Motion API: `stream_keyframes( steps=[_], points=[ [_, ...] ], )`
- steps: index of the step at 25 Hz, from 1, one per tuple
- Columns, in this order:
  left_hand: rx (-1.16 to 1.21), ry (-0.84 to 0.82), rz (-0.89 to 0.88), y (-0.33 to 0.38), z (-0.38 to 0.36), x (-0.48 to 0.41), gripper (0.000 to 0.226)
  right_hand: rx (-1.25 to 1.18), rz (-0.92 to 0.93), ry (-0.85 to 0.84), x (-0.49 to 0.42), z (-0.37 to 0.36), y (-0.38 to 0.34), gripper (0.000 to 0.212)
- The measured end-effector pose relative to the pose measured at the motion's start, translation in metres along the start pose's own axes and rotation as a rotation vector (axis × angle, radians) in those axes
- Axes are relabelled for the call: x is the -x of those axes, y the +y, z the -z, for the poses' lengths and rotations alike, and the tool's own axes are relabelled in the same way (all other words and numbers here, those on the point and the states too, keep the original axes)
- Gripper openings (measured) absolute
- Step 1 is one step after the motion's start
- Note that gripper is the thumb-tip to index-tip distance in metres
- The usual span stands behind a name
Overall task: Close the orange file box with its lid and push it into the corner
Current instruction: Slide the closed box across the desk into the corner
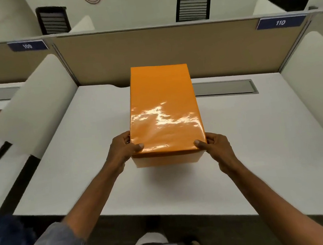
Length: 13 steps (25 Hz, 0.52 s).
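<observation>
The orange file box (167, 160) stands in the middle of the white desk (261, 161), its long side running away from me. Its glossy orange lid (163, 106) lies flat on top and covers the whole opening. My left hand (122, 150) grips the lid's near left corner, thumb on top and fingers down the side. At the near right corner my right hand (214, 145) holds the lid the same way. Only a pale strip of the box's front wall shows below the lid.
A beige partition (168, 49) closes the desk's far side, with white rounded side dividers at left (34, 108) and right (321, 88). A grey cable flap (225, 88) lies in the desk behind the box, to its right. Number plates 109 and 110 sit on the partition.
</observation>
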<state>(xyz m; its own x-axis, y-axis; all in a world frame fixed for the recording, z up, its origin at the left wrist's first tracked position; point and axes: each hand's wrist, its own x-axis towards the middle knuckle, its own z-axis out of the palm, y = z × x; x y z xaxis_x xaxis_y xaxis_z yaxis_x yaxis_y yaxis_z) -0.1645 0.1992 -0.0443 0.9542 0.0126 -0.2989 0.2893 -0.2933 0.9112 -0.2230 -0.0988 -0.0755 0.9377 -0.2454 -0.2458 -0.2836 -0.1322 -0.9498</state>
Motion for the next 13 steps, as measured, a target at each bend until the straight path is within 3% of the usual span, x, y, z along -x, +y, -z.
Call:
stream_keyframes(
  steps=[7,13],
  points=[
    [-0.019,0.064,-0.052,0.013,0.105,-0.038,0.067,-0.019,0.067,-0.071,-0.032,-0.097,-0.048,0.047],
    [-0.050,0.073,-0.032,0.003,0.213,-0.123,0.066,-0.034,0.041,-0.067,-0.079,-0.215,-0.085,0.043]
  ],
)
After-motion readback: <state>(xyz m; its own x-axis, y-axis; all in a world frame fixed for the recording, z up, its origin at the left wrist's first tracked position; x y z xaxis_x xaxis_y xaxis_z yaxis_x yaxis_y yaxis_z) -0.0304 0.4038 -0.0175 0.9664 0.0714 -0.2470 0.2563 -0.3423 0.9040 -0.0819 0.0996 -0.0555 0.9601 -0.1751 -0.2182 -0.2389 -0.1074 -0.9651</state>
